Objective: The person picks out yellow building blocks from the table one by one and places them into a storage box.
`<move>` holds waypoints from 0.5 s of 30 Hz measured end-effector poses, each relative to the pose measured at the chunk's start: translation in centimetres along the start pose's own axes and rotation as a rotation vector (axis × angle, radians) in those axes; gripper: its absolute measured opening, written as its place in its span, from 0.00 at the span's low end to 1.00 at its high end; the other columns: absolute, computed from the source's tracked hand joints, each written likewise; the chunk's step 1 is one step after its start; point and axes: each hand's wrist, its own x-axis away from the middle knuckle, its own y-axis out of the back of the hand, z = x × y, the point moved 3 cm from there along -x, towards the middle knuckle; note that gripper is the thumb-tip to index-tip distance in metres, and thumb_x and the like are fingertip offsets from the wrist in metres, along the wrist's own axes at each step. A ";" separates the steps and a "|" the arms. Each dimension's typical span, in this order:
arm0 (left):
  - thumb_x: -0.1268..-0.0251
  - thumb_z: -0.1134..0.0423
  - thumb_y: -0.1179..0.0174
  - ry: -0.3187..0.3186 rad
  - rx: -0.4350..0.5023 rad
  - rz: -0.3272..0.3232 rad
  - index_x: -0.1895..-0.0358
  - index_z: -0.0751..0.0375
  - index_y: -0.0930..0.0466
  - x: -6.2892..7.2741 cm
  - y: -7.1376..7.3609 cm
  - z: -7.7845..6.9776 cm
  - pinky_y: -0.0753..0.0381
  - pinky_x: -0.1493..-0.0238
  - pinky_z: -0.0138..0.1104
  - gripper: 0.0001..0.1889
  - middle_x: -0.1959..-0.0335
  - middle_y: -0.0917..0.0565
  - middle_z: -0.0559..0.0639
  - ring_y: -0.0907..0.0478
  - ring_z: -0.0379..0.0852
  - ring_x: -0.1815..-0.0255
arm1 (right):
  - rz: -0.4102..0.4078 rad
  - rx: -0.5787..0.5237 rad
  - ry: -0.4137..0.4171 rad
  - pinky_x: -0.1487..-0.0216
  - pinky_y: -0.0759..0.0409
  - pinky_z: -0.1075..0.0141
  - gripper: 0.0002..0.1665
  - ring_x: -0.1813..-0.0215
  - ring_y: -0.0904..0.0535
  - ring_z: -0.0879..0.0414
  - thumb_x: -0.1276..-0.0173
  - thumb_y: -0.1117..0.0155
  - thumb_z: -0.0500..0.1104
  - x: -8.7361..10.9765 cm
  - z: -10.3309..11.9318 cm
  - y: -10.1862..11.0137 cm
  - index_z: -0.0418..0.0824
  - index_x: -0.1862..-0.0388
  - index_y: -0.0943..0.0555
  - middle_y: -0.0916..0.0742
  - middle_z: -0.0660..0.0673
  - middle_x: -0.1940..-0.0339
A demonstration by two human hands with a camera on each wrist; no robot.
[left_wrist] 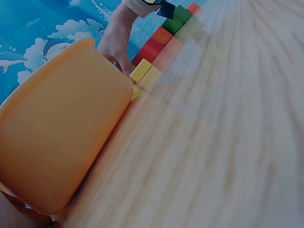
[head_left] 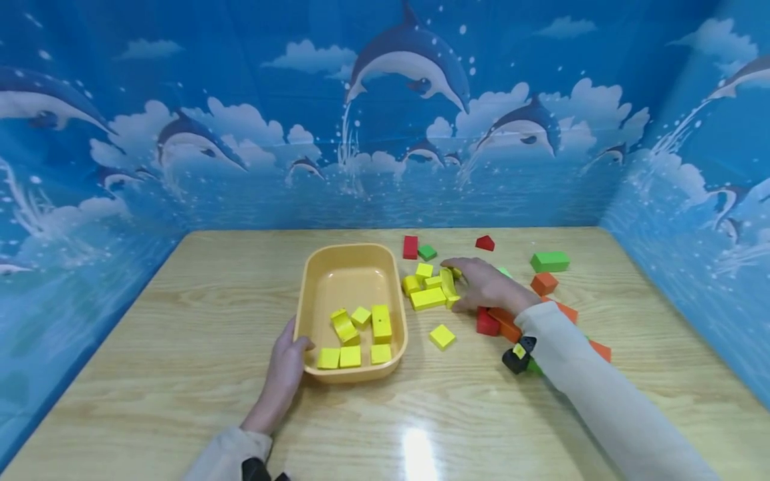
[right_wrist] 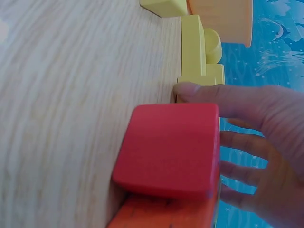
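A tan plastic bin (head_left: 351,257) stands in the middle of the table with several yellow blocks (head_left: 381,324) lying in it. My left hand (head_left: 285,364) grips its near left side, thumb over the rim; the left wrist view shows the bin's outer wall (left_wrist: 61,123) close up. To the right, my right hand (head_left: 484,284) reaches around a yellow arch block (head_left: 448,286) at the edge of a yellow cluster, thumb and fingers at its two ends. In the right wrist view, the thumb touches yellow, while a red block (right_wrist: 168,149) hides some fingertips.
Beside the cluster, a loose yellow block (head_left: 442,337) lies nearer me. Red and orange blocks (head_left: 505,324) sit under the right forearm. Farther back are a red block (head_left: 410,247), a small green block (head_left: 428,252) and a long green one (head_left: 550,261). Dolphin-printed curtains (head_left: 385,167) border the table.
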 end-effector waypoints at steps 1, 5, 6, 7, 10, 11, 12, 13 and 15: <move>0.45 0.74 0.58 0.003 -0.004 0.000 0.27 0.75 0.50 0.0 0.0 0.0 0.50 0.27 0.51 0.37 0.28 0.43 0.72 0.46 0.65 0.28 | -0.006 0.005 0.002 0.34 0.36 0.41 0.53 0.31 0.37 0.38 0.47 0.23 0.47 0.0 0.0 0.0 0.42 0.26 0.39 0.30 0.38 0.29; 0.45 0.74 0.58 0.003 -0.009 0.005 0.27 0.75 0.51 0.0 -0.1 -0.1 0.51 0.27 0.52 0.37 0.28 0.44 0.72 0.47 0.66 0.27 | -0.038 0.020 0.022 0.36 0.33 0.42 0.53 0.33 0.35 0.40 0.49 0.23 0.49 0.1 0.1 0.1 0.43 0.26 0.37 0.28 0.38 0.31; 0.45 0.74 0.58 -0.001 -0.008 0.004 0.27 0.76 0.50 0.0 -0.1 -0.2 0.50 0.27 0.52 0.37 0.28 0.43 0.72 0.47 0.66 0.27 | -0.055 0.026 0.036 0.37 0.32 0.42 0.53 0.34 0.34 0.40 0.50 0.22 0.50 0.1 0.1 0.2 0.42 0.27 0.37 0.28 0.38 0.32; 0.45 0.74 0.58 -0.004 -0.007 0.003 0.27 0.76 0.50 0.1 -0.1 -0.2 0.50 0.27 0.52 0.36 0.28 0.43 0.73 0.47 0.66 0.27 | -0.080 0.027 0.051 0.38 0.31 0.41 0.53 0.34 0.34 0.39 0.51 0.22 0.50 0.2 0.2 0.4 0.42 0.27 0.36 0.27 0.37 0.32; 0.46 0.74 0.58 -0.014 0.002 0.001 0.28 0.77 0.49 0.1 -0.1 -0.2 0.49 0.28 0.52 0.36 0.29 0.41 0.73 0.45 0.65 0.28 | -0.168 0.004 0.083 0.42 0.28 0.42 0.52 0.37 0.31 0.40 0.53 0.21 0.50 0.3 0.8 1.3 0.42 0.29 0.33 0.26 0.38 0.34; 0.46 0.74 0.58 -0.016 0.004 -0.001 0.28 0.77 0.48 0.1 -0.2 -0.2 0.49 0.28 0.52 0.36 0.29 0.41 0.73 0.45 0.65 0.28 | -0.195 -0.010 0.097 0.43 0.27 0.42 0.52 0.38 0.30 0.40 0.53 0.20 0.50 0.3 1.2 1.7 0.41 0.29 0.33 0.26 0.39 0.34; 0.46 0.75 0.58 -0.015 0.008 -0.002 0.28 0.76 0.48 0.1 -0.1 -0.2 0.49 0.28 0.52 0.36 0.30 0.41 0.73 0.44 0.65 0.28 | -0.216 -0.027 0.108 0.44 0.25 0.43 0.51 0.39 0.29 0.41 0.53 0.21 0.50 0.4 1.6 2.0 0.42 0.30 0.32 0.26 0.39 0.34; 0.46 0.75 0.58 -0.014 0.012 -0.003 0.28 0.76 0.48 0.1 -0.1 -0.2 0.49 0.28 0.51 0.36 0.30 0.40 0.73 0.44 0.65 0.28 | -0.234 -0.045 0.123 0.45 0.25 0.44 0.51 0.40 0.28 0.42 0.52 0.21 0.50 0.4 2.2 2.3 0.42 0.30 0.32 0.26 0.40 0.34; 0.46 0.75 0.58 -0.013 0.019 -0.009 0.28 0.76 0.48 0.1 -0.1 -0.2 0.49 0.28 0.51 0.36 0.30 0.40 0.72 0.44 0.65 0.28 | -0.254 -0.075 0.154 0.46 0.24 0.46 0.50 0.42 0.27 0.44 0.51 0.22 0.52 0.3 3.8 2.7 0.43 0.29 0.33 0.26 0.42 0.33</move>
